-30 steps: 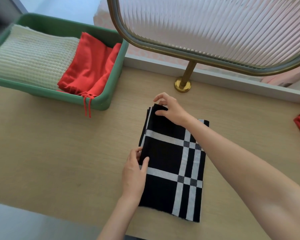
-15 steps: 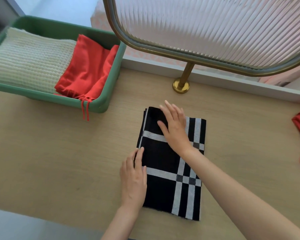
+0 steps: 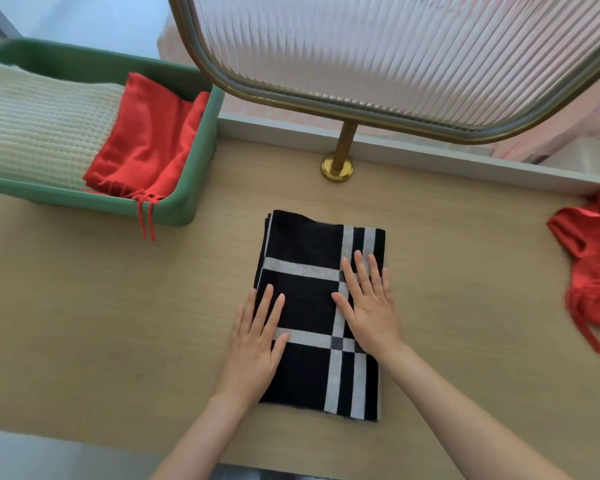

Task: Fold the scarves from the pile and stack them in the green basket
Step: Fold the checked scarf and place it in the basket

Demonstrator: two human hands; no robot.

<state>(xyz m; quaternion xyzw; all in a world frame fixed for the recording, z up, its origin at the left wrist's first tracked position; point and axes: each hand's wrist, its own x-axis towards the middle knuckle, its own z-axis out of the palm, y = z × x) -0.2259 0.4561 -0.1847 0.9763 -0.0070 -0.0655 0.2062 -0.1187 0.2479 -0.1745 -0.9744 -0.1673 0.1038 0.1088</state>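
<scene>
The black scarf (image 3: 305, 251), crossed by pale grey bands, lies folded into a layered rectangle in the middle of the worktop (image 3: 101, 323), its long side running away from the person. Both hands lie flat on it, palms down and fingers straight, gripping nothing. The left hand (image 3: 257, 344) rests across the scarf's left edge, its thumb side on the cloth and its outer fingers on the wood just beside it. The right hand (image 3: 369, 306) presses on the right half, its fingertips reaching up over the grey bands near the far right corner. The two hands are apart, with black cloth between them.

The green basket (image 3: 187, 202) stands at the far left of the worktop, well apart from the black scarf. Inside it a cream scarf (image 3: 39, 133) of ribbed knit fills the left part, and a folded red scarf (image 3: 146, 143) lies on its right end. Two red strands (image 3: 145, 220) hang over the basket's near rim.

At the right edge of the worktop lies a crumpled red cloth (image 3: 596, 271). Behind the black scarf a brass post (image 3: 343, 147) with a round foot carries a ribbed glass screen (image 3: 395, 46).
</scene>
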